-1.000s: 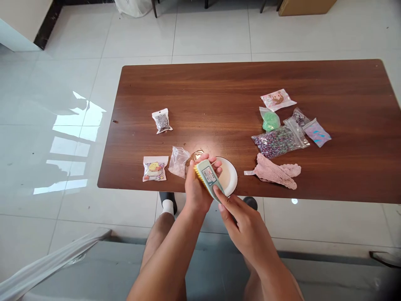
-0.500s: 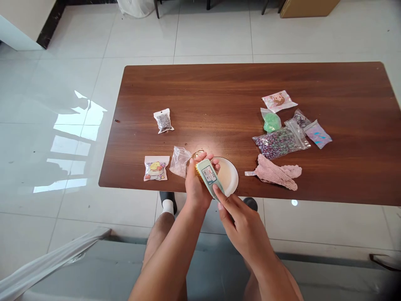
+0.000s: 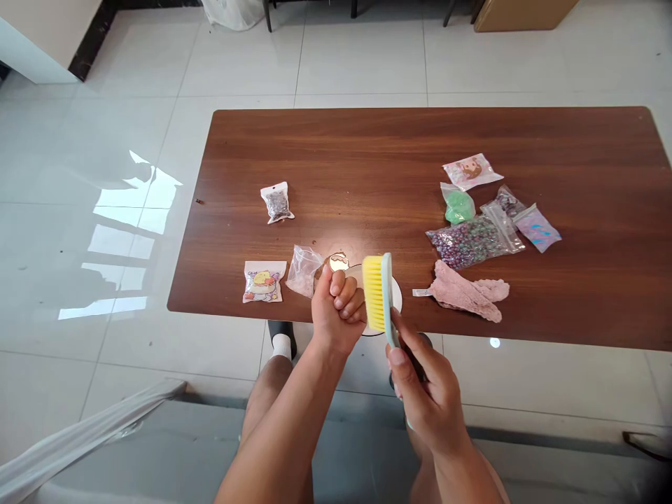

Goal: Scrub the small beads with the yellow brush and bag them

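Note:
My right hand grips the handle of a pale green brush with yellow bristles, which stands nearly upright over the near table edge. Its bristles face left, towards my left hand. That hand is palm up with its fingers curled in, and nothing shows in it; brush and hand look slightly apart. Behind both lies a round white plate, partly hidden by them. Just beyond my left hand is a small wet puddle on the table, and a clear bag with pale pink contents lies to its left.
On the brown table, a cartoon packet and a small bag of grey beads lie left. At right are a pink cloth, a large bead bag, a green-filled bag and more packets. My legs are under the near edge.
The brush has lifted off my left palm and turned from back-up to edge-on, its bristles now showing. My left fingers have curled closed.

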The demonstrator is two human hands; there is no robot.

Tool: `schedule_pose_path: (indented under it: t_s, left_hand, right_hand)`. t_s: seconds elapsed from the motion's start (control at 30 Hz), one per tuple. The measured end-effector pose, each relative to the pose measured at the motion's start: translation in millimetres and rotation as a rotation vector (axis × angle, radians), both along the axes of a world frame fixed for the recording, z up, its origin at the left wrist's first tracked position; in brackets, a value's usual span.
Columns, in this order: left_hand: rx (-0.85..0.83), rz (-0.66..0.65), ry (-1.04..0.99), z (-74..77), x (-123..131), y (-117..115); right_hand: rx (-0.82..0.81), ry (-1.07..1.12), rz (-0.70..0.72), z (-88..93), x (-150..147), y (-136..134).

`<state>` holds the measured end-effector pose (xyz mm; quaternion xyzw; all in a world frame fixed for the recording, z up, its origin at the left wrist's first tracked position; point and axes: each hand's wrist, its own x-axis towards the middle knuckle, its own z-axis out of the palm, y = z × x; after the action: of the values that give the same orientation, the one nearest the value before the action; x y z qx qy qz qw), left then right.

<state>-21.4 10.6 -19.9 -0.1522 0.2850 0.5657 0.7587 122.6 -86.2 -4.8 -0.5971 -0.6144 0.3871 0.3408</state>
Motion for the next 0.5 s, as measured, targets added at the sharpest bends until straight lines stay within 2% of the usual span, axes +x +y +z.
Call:
schedule_pose_path:
  t_s: [0.17,0.37,0.5]
  left_hand:
    - [-0.062,0.125,-0.01,-1.1,4,7]
    - [-0.086,0.101,0.154,-1.7,10,5]
    - [-0.043,0.038,0.236,2.2,24,-2]
  right_hand:
    - [-0.035,0.06,0.001,2.7,-2,2]
    - [0.032,-0.081,0.138,-1.1,-3,8]
    - [0.028,-0.211,0.126,-3.3,-6,13]
